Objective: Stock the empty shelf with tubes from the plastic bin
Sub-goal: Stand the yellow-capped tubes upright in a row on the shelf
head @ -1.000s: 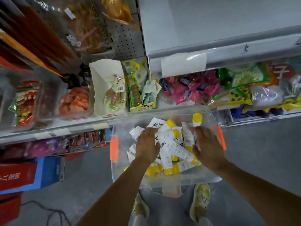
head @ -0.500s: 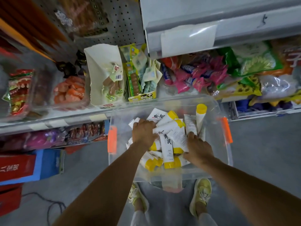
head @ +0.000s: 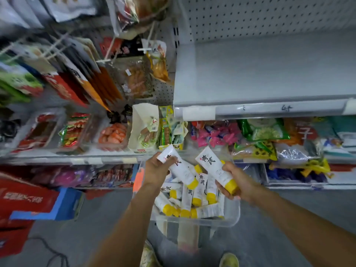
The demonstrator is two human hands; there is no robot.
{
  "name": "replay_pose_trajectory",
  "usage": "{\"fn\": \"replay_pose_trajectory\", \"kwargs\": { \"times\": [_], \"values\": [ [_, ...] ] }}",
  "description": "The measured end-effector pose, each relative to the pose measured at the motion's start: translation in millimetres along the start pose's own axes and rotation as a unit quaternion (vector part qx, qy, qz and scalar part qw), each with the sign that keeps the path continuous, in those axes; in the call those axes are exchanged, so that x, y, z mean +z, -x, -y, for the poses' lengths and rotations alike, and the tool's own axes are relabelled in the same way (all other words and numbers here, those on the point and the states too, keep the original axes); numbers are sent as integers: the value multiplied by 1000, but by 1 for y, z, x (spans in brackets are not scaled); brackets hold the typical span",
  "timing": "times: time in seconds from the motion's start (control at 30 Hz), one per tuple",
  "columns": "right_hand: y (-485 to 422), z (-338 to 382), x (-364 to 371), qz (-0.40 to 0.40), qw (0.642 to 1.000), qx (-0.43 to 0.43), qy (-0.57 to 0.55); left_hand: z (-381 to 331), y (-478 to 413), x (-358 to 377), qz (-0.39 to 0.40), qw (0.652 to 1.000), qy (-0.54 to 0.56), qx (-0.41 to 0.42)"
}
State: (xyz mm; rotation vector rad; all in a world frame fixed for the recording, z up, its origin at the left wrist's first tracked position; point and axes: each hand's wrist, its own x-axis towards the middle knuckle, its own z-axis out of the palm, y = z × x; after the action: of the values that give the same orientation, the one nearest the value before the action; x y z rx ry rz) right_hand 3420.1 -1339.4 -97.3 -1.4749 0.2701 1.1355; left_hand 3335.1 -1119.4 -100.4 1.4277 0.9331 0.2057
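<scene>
**Two tubes lifted over the bin**

Shop shelving fills the view: a bare grey shelf [head: 269,74] with a pegboard back sits at upper right, its front edge carrying a price strip. Below its front edge runs a lower shelf crowded with snack packets [head: 256,135], and hanging packets [head: 82,78] crowd the racks at left.

Beneath the lower shelf's front edge stands a clear plastic bin [head: 233,218] with an orange latch on its left side. Loose white tubes [head: 189,197] with yellow caps lie heaped inside it.

Above the heap, the left hand [head: 157,170] has its grip closed round the upper end of one tube [head: 178,166], cap pointing down-right. The right hand [head: 238,183] has its grip closed on the capped end of a second tube [head: 215,167], which slants up-left. Both tubes are well below the bare shelf.
</scene>
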Motion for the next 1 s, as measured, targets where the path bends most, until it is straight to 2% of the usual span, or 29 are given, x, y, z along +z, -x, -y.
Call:
{"fn": "replay_pose_trajectory", "kwargs": {
  "times": [0.07,0.27,0.43,0.57,0.63,0.8,0.9,1.0],
  "values": [
    [24,19,1,50,999,-19,10,-22,20,-4,-8,999,43,1],
    [87,75,22,84,987,-129,46,-89,66,-19,9,995,-7,95],
    [133,127,46,99,965,-220,100,-156,87,-34,17,988,-2,151],
    [167,167,59,161,937,-297,87,-217,94,-41,24,978,2,206],
    [186,191,63,167,919,-342,100,-249,96,-44,24,971,-10,240],
    [230,248,87,140,870,-459,110,-313,91,-52,27,955,-11,295],
    [243,284,100,78,838,-531,102,-340,87,-54,31,949,-20,313],
    [241,327,107,6,817,-564,122,-361,81,-53,46,945,-14,322]
  ]
}}
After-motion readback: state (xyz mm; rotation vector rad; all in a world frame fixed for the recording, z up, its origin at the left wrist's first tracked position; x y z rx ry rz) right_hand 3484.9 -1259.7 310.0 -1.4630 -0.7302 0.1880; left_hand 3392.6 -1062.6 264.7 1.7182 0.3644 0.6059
